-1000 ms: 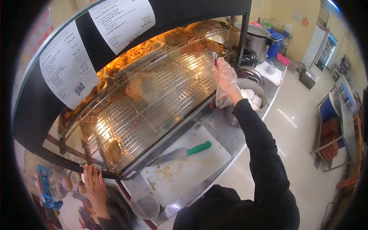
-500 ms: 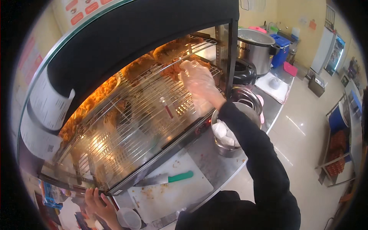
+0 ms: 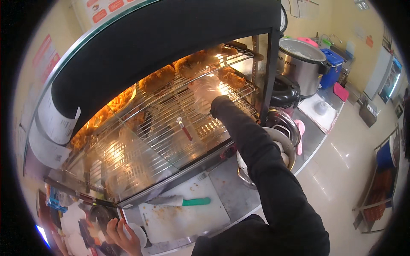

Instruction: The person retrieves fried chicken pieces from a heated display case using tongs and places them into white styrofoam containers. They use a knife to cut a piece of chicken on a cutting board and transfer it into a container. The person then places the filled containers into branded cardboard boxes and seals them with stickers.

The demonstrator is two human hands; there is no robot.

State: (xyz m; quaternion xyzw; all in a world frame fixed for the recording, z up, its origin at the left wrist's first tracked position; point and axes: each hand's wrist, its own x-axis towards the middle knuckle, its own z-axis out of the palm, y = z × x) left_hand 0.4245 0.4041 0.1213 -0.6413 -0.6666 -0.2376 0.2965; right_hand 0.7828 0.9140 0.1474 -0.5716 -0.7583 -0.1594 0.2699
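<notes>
Inside a heated display cabinet [image 3: 269, 72], my right hand [image 3: 205, 90] in a see-through plastic glove reaches over the wire rack [image 3: 171, 115]. Its fingers are close to pieces of fried chicken [image 3: 232, 78], but glare and the glove hide whether they grip anything. More large fried pieces [image 3: 197, 62] lie on the upper shelf. At the lower left, my bare left hand [image 3: 124, 237] has its fingers apart, holds nothing, and is beside a round plastic tub [image 3: 140, 232].
A knife with a green handle [image 3: 196, 201] lies on a white cutting board [image 3: 183, 222] before the cabinet. Under my right arm stands a metal pot [image 3: 291, 149] with white bundles. A large steel cooker [image 3: 301, 64] and blue cooler box [image 3: 332, 68] are behind.
My right hand has moved deeper into the cabinet and slightly left, from over the rack's right end. My left hand has come off the cabinet's lower edge. The view has shifted a little.
</notes>
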